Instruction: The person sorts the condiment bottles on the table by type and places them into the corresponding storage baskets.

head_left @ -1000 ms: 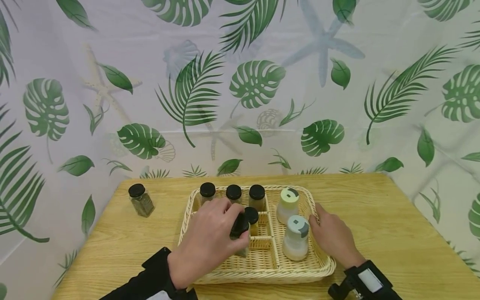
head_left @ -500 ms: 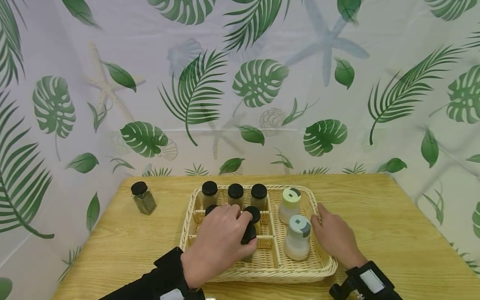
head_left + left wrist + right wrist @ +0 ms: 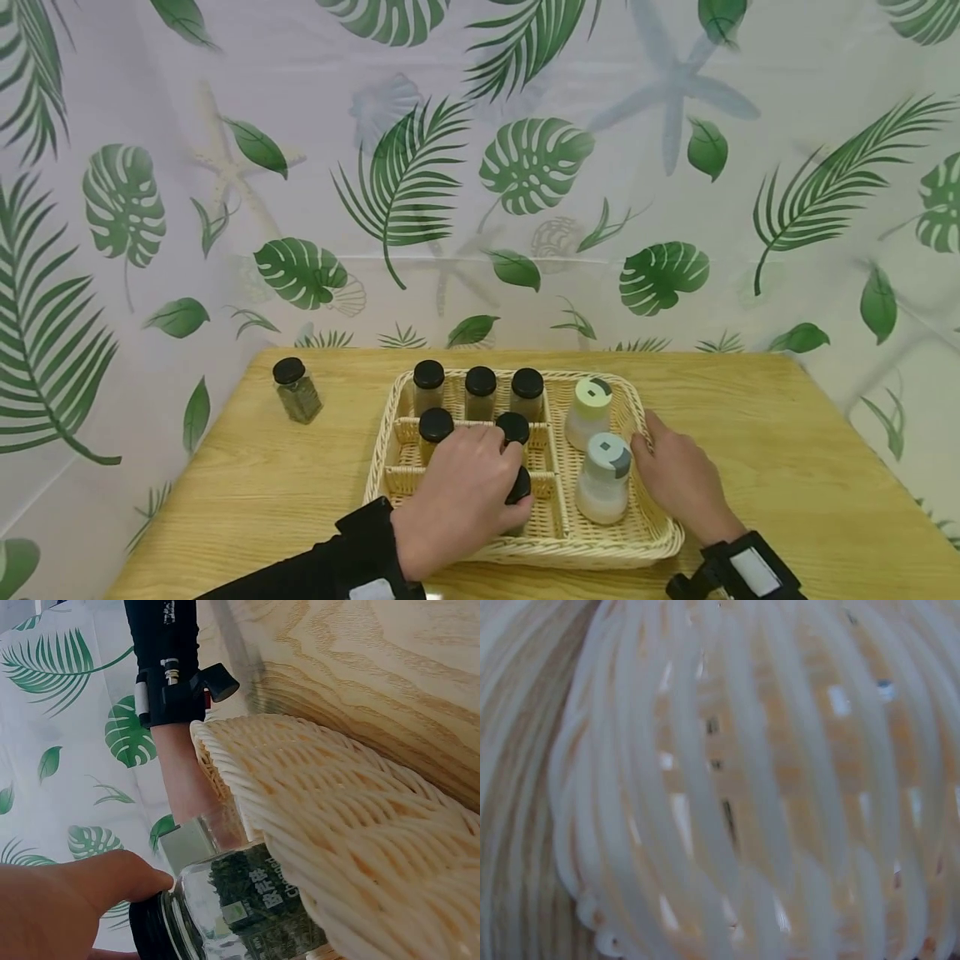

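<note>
In the head view my left hand [image 3: 465,504] reaches over the front of the wicker basket [image 3: 577,550]. It pinches a black-capped glass spice jar [image 3: 519,486] near the basket's front compartments. In the left wrist view that jar [image 3: 247,904] shows a dark green label and its contents just behind the basket rim, with my thumb at the cap [image 3: 154,930]. My right hand [image 3: 681,479] grips the basket's right rim, its fingers partly hidden. The right wrist view is filled by blurred basket weave [image 3: 750,787].
Several black-capped jars [image 3: 480,383] stand in the back and middle compartments. On the basket's right side are a shaker with a yellow lid [image 3: 591,408] and one with a blue-grey lid [image 3: 604,475]. Another spice jar [image 3: 297,392] stands on the wooden table [image 3: 255,467] at the left.
My left hand has moved right and toward the basket's front with the jar, uncovering a capped jar in the middle row. My right hand stays on the rim; the view has shifted slightly.
</note>
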{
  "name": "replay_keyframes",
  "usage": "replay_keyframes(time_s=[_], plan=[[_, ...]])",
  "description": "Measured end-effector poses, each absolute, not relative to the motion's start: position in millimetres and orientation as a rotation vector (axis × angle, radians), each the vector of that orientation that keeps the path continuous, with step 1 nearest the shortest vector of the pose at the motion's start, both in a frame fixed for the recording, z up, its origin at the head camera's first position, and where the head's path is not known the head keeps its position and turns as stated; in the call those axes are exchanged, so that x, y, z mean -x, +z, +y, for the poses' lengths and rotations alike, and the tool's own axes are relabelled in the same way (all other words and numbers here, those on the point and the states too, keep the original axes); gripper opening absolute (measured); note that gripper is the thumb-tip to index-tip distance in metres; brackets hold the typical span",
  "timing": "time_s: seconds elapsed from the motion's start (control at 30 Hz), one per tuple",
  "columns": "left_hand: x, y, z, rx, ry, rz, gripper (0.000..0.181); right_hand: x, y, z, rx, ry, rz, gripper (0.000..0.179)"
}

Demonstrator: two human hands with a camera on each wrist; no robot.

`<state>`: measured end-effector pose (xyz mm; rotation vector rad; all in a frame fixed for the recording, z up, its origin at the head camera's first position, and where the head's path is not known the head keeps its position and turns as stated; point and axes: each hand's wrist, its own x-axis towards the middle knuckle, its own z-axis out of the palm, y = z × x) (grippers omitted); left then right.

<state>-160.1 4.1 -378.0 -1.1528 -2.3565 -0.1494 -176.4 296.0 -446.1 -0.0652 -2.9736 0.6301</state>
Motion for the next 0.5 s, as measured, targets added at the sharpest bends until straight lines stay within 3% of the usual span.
replay_keyframes(time_s=[0.5], plan=[[163.6,-386.1,8.9,1.135,-0.062,-2.417,0.038,177.6,-448.6,297.6,0.082,0.633,-2.983,0.060]])
